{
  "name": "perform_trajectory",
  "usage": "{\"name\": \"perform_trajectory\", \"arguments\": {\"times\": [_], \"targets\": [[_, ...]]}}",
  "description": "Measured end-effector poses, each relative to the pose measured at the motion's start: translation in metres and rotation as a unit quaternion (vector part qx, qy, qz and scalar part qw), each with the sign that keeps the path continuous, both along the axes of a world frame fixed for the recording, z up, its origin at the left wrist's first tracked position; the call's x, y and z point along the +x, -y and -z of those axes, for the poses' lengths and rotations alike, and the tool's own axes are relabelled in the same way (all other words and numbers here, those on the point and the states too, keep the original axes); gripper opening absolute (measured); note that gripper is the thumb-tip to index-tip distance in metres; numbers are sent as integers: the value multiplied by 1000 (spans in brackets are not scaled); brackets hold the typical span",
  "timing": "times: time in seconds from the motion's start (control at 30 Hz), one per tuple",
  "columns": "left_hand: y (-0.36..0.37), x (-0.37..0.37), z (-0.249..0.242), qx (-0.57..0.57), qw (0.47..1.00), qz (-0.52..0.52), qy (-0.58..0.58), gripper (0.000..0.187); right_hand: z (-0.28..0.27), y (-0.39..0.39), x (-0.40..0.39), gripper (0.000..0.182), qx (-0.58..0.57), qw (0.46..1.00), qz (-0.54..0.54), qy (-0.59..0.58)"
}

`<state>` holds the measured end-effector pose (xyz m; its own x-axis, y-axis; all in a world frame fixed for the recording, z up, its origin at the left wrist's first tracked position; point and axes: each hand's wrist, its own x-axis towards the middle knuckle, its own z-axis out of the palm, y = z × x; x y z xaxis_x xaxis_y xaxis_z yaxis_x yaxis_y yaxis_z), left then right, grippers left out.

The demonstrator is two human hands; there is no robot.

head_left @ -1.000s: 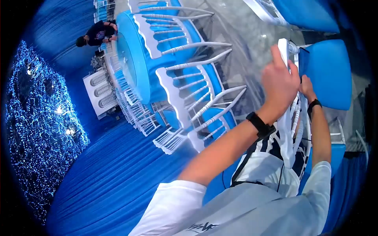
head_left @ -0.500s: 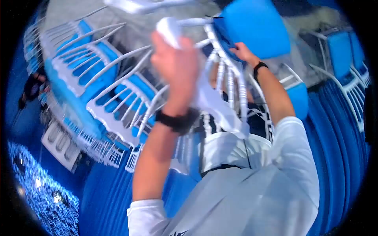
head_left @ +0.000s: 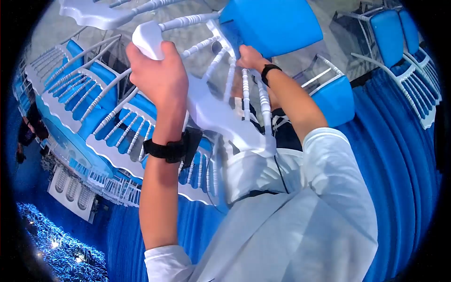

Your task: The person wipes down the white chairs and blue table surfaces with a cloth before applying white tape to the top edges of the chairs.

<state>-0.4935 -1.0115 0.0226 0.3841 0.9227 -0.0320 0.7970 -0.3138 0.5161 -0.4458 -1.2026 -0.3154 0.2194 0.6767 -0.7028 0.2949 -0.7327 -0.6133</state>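
A white chair with turned spindles and a blue seat pad point(head_left: 272, 28) is tilted in front of my body, its scalloped top rail point(head_left: 218, 115) nearest me. My left hand point(head_left: 159, 77) is closed round the left end of that rail. At the rear edge of the seat, where the spindles meet it, my right hand point(head_left: 251, 57) is closed on the chair; its fingertips are partly hidden. Another white chair's scalloped rail point(head_left: 96, 14) is just beyond my left hand.
White chairs point(head_left: 120, 145) with blue seats line the left side around a light-blue table. More blue-seated chairs point(head_left: 387, 35) stand at the right, with one blue seat point(head_left: 333, 101) close by my right forearm. Pleated blue cloth point(head_left: 385, 155) spreads below them. A person point(head_left: 30, 124) is at the far left.
Both hands and the chair have shifted left in view, and the chair's back has turned to show its spindles more widely. Both hands keep their hold.
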Motion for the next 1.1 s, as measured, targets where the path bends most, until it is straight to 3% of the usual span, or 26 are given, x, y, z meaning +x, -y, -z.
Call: {"name": "perform_trajectory", "arguments": {"times": [0.07,0.2,0.3,0.43,0.53,0.57,0.67,0.7,0.8,0.83,0.93,1.07,1.1], "targets": [[0,0,-1,-5,1000,-3,-8,42,-5,-7,-3,55,-28,999,0,37],[0,2,-4,-26,999,-16,-15,44,7,-7,5,57,9,998,-43,40],[0,2,-4,-19,1000,-13,-18,45,22,2,15,48,101,990,-90,50],[0,0,-2,1,1000,-5,-24,45,31,21,37,38,47,994,-10,-101],[0,-2,0,-2,1000,2,-5,45,32,47,46,45,122,984,106,-75],[0,-2,0,-3,1000,0,-10,45,33,55,48,45,74,980,127,-135],[0,1,-1,-3,1000,-1,-18,44,3,75,45,46,96,979,73,-164],[0,1,-2,-3,1000,3,-17,43,3,69,52,50,5,983,-63,-175],[1,0,-3,-7,1000,1,-17,42,-6,63,17,56,31,996,-73,-35],[0,1,-3,-8,1000,-1,-16,42,0,52,13,61,-38,991,-101,-74],[0,0,-2,1,1000,4,-13,41,3,42,-2,58,-52,997,-55,6],[0,1,-2,2,1000,3,-22,41,6,42,7,45,-4,998,-62,-13],[0,1,-2,1,1000,4,-19,40,0,39,12,50,-18,997,-78,-11]]}}
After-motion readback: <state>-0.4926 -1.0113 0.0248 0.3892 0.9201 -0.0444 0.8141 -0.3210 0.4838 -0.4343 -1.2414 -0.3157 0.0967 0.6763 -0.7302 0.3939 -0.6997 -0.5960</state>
